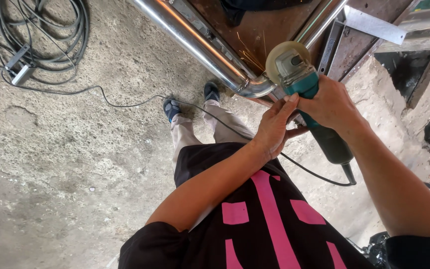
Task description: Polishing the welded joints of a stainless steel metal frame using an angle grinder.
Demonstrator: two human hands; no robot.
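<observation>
Sparks fly where green angle grinder (307,89) meets bent steel tube (215,55) at far centre. Right hand (332,102) grips grinder body tight. Left hand (274,127) wraps around it from the left. Black cord (309,172) trails near. Coiled cables (41,30) lie far left on concrete floor (65,164).

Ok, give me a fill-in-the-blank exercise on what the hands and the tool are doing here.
1. Both hands hold a green angle ____ with its disc against the bent steel pipe.
2. The right hand wraps the tool's body, and the left hand steadies it from ____.
3. Orange ____ fly from the disc.
4. A coil of grey ____ lies on the concrete floor.

Missing words: grinder; below; sparks; cable
</observation>
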